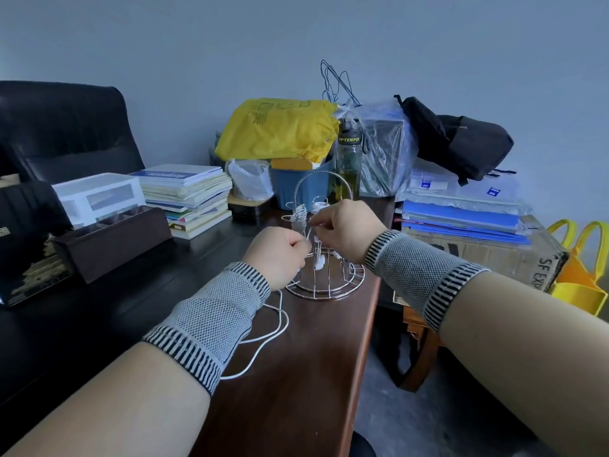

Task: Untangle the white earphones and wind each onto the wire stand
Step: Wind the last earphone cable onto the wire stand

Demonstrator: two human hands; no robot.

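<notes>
Both hands pinch earphone cord [280,319]: left hand [275,255], right hand [346,230] nearer wire stand [324,278]; slack trails back-left.

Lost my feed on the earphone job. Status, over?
Left hand and right hand both pinching thin white earphone cord at silver wire stand. Slack looped on dark wooden desk. Nothing blocking stand.

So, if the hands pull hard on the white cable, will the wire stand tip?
Probably it slides or lifts first: the wire stand is thin, open wire, likely light. Its wide ring base should resist tipping. The white cable lies slack, clearly floppy.
</notes>
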